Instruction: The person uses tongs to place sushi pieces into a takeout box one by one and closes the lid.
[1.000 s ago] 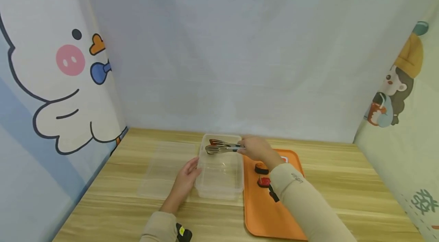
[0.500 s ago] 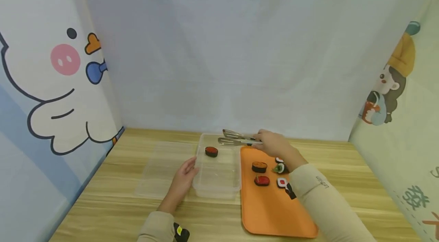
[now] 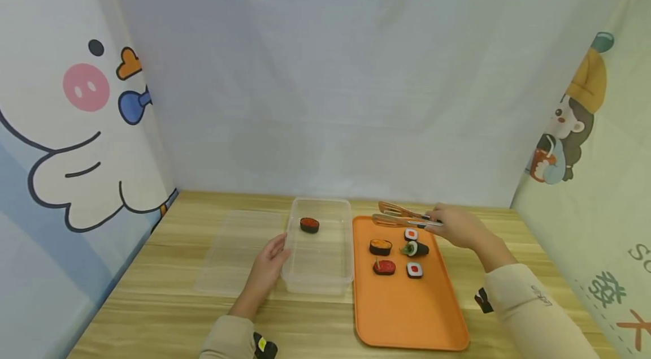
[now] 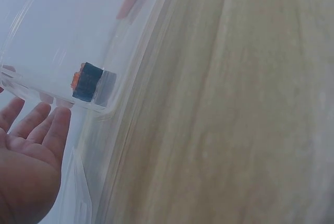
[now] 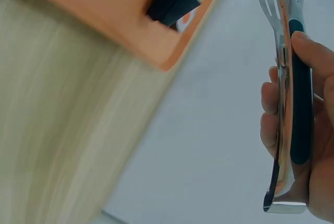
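My right hand grips a pair of metal tongs with dark handle grips. Their slotted tips are apart with nothing between them, above the far edge of the orange tray. Straight fingers of my left hand touch the left wall of a clear plastic box. Inside the box, near its far left corner, sits a sushi piece with red roe topping. On the tray lie an orange-topped sushi piece, a red-topped one, a hand roll and two white rolls with red centres, one a square-looking roll.
A flat translucent lid lies on the wooden table, left of the box. The tray stands close to the box's right side. A pale curtain rises behind the table, with printed cloth on both sides.
My right hand has moved the tongs from over the box rightward to over the tray. The roe sushi, earlier at the tong tips, now lies released in the box. My left hand keeps its place.
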Action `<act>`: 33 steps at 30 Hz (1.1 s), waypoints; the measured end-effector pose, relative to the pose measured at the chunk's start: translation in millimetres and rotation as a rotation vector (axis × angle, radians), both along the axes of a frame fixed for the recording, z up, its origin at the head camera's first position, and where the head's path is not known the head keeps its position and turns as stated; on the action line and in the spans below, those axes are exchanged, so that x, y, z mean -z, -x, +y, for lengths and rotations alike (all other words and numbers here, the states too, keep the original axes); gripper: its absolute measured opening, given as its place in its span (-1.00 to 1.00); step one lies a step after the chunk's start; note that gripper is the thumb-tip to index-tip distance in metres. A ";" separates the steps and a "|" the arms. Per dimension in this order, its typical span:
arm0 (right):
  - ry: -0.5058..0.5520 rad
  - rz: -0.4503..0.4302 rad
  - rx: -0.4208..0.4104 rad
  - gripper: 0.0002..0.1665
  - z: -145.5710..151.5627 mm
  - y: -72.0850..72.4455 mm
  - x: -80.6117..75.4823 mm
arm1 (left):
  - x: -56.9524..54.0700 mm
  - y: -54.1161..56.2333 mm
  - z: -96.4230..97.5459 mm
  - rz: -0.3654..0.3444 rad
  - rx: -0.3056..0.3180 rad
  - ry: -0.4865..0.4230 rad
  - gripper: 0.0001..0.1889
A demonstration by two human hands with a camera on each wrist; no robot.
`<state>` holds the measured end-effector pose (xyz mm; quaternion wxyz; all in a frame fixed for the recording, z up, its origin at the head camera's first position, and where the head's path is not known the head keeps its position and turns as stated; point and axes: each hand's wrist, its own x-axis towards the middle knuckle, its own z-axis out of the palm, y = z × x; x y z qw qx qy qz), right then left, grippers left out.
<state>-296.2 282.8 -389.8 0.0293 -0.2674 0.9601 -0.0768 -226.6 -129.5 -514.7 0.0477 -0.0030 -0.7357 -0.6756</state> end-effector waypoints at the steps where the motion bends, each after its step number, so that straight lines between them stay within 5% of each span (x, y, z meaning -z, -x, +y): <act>1: -0.003 -0.001 0.004 -0.52 4.7 -1.4 0.7 | -0.2 -0.2 0.1 0.004 -0.001 0.001 -0.52; 15: -0.039 -0.100 0.108 -0.42 54.5 -8.5 18.8 | 0.6 0.2 1.1 -0.013 0.001 -0.008 -0.51; 33: 0.021 -0.082 0.071 -0.50 69.2 -4.8 35.6 | 1.6 2.0 1.2 -0.003 -0.007 -0.015 -0.53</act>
